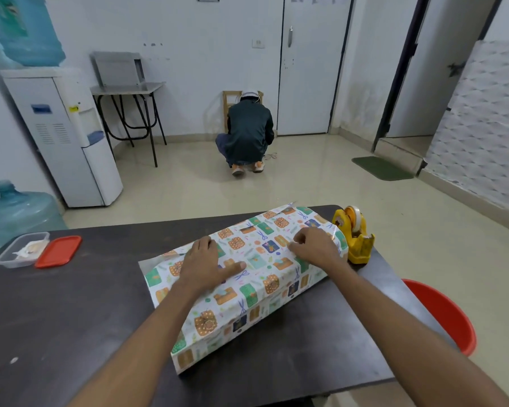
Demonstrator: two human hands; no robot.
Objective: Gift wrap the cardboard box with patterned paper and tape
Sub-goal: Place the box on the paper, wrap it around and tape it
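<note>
— The patterned paper (259, 277)?
— Thin, slightly glossy, creased at its folds.
— And the surface (71, 304)?
— Dark, matt, scuffed with pale marks.
— The tape dispenser (354, 239)?
— Yellow plastic, worn. The red lid (58, 251) is smooth plastic too.

One wrapped box (247, 277), one tape dispenser (354, 235) and two hands on it. Two water bottles (18, 212), one red bucket (444, 312).

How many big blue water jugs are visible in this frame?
2. One water jug sits upside down on the white dispenser at far left; the other jug stands on the floor below, beside the table. Others could be out of frame.
</note>
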